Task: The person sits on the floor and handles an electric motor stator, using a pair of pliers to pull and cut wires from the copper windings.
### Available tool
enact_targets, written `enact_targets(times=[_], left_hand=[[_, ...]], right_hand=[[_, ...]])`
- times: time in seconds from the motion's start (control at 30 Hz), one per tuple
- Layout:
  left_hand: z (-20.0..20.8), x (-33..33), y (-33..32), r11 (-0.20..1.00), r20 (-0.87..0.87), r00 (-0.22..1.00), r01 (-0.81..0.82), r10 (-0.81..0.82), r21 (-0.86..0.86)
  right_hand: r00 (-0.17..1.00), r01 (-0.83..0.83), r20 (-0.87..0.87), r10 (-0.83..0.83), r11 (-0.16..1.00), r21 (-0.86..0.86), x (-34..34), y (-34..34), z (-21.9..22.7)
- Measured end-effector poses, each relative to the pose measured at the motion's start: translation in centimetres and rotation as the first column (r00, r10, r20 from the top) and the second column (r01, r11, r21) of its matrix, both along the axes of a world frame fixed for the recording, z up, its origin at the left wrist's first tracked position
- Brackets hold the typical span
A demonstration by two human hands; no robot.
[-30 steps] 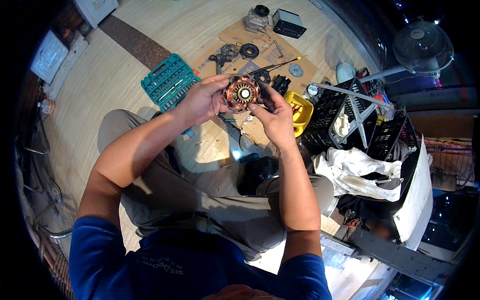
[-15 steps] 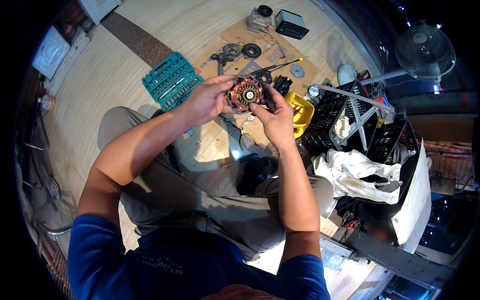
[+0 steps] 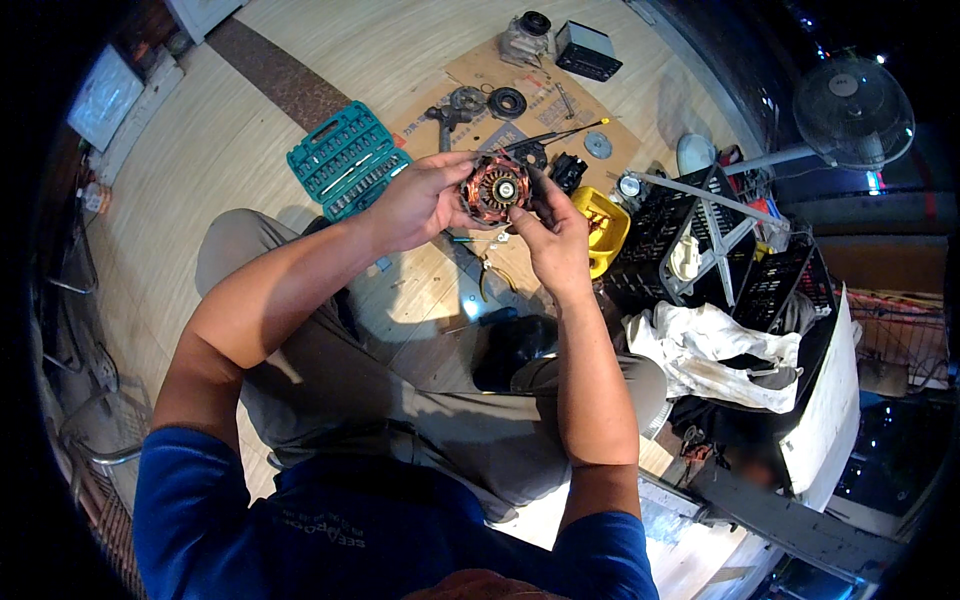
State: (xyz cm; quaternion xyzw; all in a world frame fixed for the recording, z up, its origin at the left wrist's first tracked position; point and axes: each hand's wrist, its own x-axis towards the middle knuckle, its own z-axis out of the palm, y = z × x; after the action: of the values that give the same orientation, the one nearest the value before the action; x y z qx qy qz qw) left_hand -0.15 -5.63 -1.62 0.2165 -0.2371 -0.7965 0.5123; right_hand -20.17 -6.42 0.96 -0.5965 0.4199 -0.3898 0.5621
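Between my two hands is an alternator core (image 3: 484, 208), a round part with copper windings around a finned centre and a bright shaft end. Its open face is turned up toward me. My left hand (image 3: 420, 205) grips the left side, thumb along the upper rim and fingers beneath. On the other side my right hand (image 3: 556, 240) closes around the rim, its thumb at the lower right edge of the windings. Below the part, pliers with yellow handles (image 3: 484, 282) and a screwdriver with a teal handle (image 3: 462, 240) lie on the floor.
A teal socket set case (image 3: 335, 150) lies open to the left. Dark metal parts, a black ring (image 3: 506, 102) and a hammer (image 3: 446, 125) rest on cardboard (image 3: 420, 128) ahead. To the right are a yellow container (image 3: 606, 258), black crates (image 3: 640, 250), a white cloth (image 3: 690, 350) and a fan (image 3: 850, 110).
Both hands keep their hold on the alternator core. The whole scene, with hands and part, has shifted very slightly to the right in view.
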Motion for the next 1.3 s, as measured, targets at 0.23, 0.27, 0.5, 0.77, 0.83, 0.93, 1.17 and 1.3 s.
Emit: enact_targets(times=[0.23, 0.27, 0.5, 0.77, 0.83, 0.93, 1.17, 1.3], left_hand=[[0.8, -0.2, 0.2, 0.999, 0.021, 0.999, -0.036, 0.037, -0.008], [0.8, -0.2, 0.3, 0.999, 0.033, 0.998, -0.046, 0.046, 0.005], [0.1, -0.1, 0.2, 0.999, -0.010, 0.999, -0.030, 0.030, 0.028], [-0.5, -0.1, 0.1, 1.000, -0.056, 0.998, 0.001, 0.000, 0.014], [0.0, -0.2, 0.2, 1.000, -0.058, 0.998, 0.009, -0.009, -0.003], [0.5, -0.3, 0.2, 1.000, -0.103, 0.995, 0.016, -0.017, -0.015], [0.3, -0.6, -0.1, 0.999, -0.053, 0.998, 0.031, -0.032, -0.024], [0.7, -0.3, -0.1, 0.997, -0.072, 0.996, 0.053, -0.056, -0.055]], right_hand=[[0.997, -0.058, -0.051, 0.052, 0.989, -0.134, -0.1, -0.1, -0.4], [0.995, -0.069, -0.080, 0.059, 0.988, -0.141, 0.0, 0.0, -0.3], [0.986, -0.076, -0.161, 0.052, 0.986, -0.150, 0.7, 0.6, 0.4], [0.950, -0.083, -0.310, -0.042, 0.921, -0.380, 0.6, 0.4, -0.2], [0.949, -0.074, -0.311, -0.045, 0.930, -0.361, 0.5, 0.5, 0.3], [0.926, -0.092, -0.371, -0.074, 0.906, -0.412, 0.1, 0.4, 0.8], [0.979, -0.087, -0.205, 0.017, 0.938, -0.335, -1.0, -0.2, 0.6], [0.988, -0.092, -0.141, 0.054, 0.957, -0.274, -1.2, -0.2, 0.7]])
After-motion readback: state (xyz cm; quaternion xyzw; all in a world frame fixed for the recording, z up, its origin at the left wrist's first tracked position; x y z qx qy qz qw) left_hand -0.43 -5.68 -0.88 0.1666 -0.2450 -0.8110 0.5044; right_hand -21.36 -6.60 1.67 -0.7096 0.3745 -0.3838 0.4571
